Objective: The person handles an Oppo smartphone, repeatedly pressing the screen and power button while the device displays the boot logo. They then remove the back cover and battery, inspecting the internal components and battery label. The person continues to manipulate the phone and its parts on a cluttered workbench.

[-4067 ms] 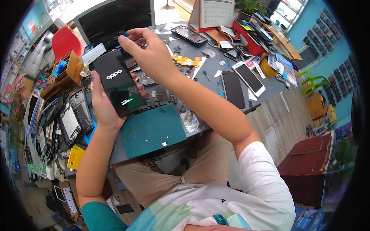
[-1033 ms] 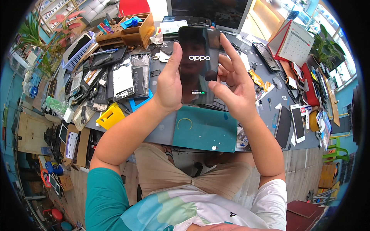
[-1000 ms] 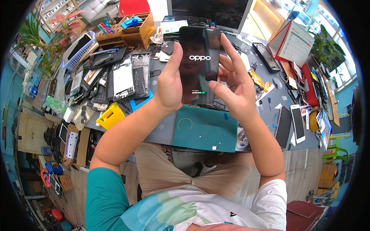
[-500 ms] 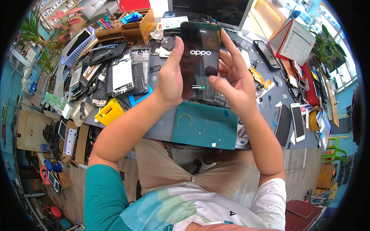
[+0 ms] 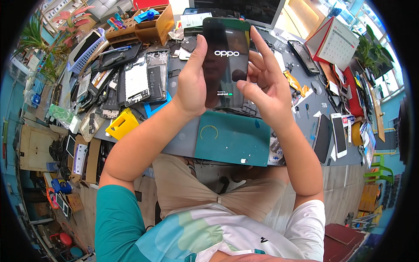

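A smartphone [image 5: 225, 72] with a dark glossy screen is held upright above the desk, a white logo lit on its screen. Along its left edge, my left hand [image 5: 192, 83] grips it, the thumb pointing up and the other fingers hidden behind. On the opposite side, my right hand [image 5: 268, 83] supports it with a long finger along the edge, and the thumb lies near the lower right of the screen. Below the phone lies a green work mat [image 5: 233, 137] with a thin yellow ring on it.
Opened phones and loose parts [image 5: 137, 81] crowd the desk's left, beside a yellow holder [image 5: 123, 124] and a wooden organizer [image 5: 152, 28]. To the right are a white phone [image 5: 338, 135], a dark phone [image 5: 322, 137] and a desk calendar [image 5: 334, 43]. A monitor [image 5: 240, 11] stands behind.
The phone and both hands sit slightly higher in the picture. My grip and the lit logo look the same.
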A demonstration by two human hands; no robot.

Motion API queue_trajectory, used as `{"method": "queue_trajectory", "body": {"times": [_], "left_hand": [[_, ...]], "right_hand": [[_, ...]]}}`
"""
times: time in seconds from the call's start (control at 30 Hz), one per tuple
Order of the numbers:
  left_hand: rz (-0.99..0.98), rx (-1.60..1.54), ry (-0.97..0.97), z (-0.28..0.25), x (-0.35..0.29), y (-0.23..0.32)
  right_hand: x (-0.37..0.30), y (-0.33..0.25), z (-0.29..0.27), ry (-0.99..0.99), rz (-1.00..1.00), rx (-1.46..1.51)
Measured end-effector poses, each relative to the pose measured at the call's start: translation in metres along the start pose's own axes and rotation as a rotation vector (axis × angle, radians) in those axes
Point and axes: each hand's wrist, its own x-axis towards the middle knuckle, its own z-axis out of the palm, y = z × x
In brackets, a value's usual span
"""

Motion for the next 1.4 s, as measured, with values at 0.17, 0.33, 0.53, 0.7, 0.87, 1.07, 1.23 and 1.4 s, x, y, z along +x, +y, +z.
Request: {"method": "queue_trajectory", "body": {"times": [0.17, 0.33, 0.53, 0.7, 0.87, 1.07, 1.23, 1.4], "left_hand": [[0.013, 0.017, 0.002, -0.002, 0.0, 0.0], [0.03, 0.023, -0.009, -0.002, 0.001, -0.003], [-0.005, -0.13, -0.062, -0.014, 0.006, -0.003], [-0.002, -0.109, -0.1, -0.017, 0.006, -0.005], [0.013, -0.161, 0.021, -0.005, 0.005, -0.005], [0.003, -0.182, -0.122, -0.018, 0.008, -0.004], [0.027, -0.179, 0.063, 0.0, 0.006, -0.004], [-0.006, -0.218, -0.068, -0.009, 0.006, -0.006]], "right_hand": [[0.001, 0.001, 0.0, 0.002, 0.001, -0.009], [-0.001, -0.002, 0.001, 0.017, 0.03, -0.011], [0.0, -0.008, 0.003, 0.025, 0.088, 0.067], [0.001, -0.007, 0.001, -0.007, 0.067, 0.105], [0.0, 0.004, -0.007, -0.037, 0.049, 0.085], [0.0, 0.0, -0.006, -0.046, 0.057, 0.096], [0.001, 0.006, -0.008, -0.062, 0.028, 0.125], [0.001, -0.002, -0.007, -0.062, 0.08, 0.094]]}}
